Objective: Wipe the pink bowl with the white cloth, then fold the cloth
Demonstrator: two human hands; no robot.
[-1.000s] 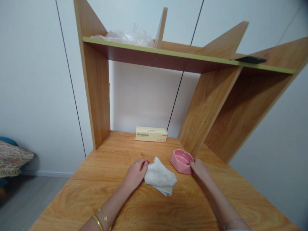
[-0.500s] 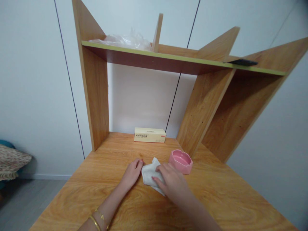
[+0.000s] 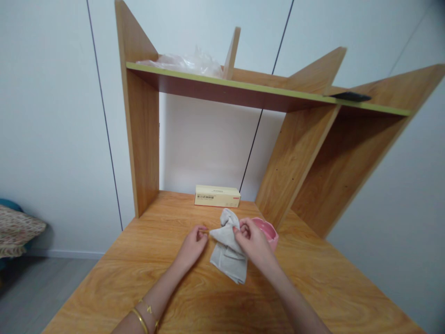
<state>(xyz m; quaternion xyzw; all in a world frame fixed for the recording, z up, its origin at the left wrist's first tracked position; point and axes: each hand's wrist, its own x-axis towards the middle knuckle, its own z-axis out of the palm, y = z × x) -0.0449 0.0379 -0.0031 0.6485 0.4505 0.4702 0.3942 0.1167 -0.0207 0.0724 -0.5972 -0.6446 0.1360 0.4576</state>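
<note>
A light grey-white cloth [image 3: 229, 253] hangs in loose folds just over the desk, its upper part bunched. My right hand [image 3: 252, 236] pinches it near the top right between thumb and fingers. To the left of the cloth, my left hand [image 3: 193, 243] rests low by the desk with its fingers curled together. Whatever is between those fingertips, if anything, is too small to make out. Behind my right hand stands a pink faceted bowl [image 3: 273, 236], partly covered by that hand.
A pale yellow box [image 3: 217, 196] with printed lettering lies at the back of the wooden desk [image 3: 167, 287]. Above runs a shelf [image 3: 250, 93] with upright dividers, a clear plastic bag [image 3: 187, 64] and a flat dark object [image 3: 351, 96]. Side panels flank the desk.
My right hand has lifted the cloth from the desk and now holds it by a pinch, so it hangs down. My left hand has barely moved. The view has shifted slightly.
</note>
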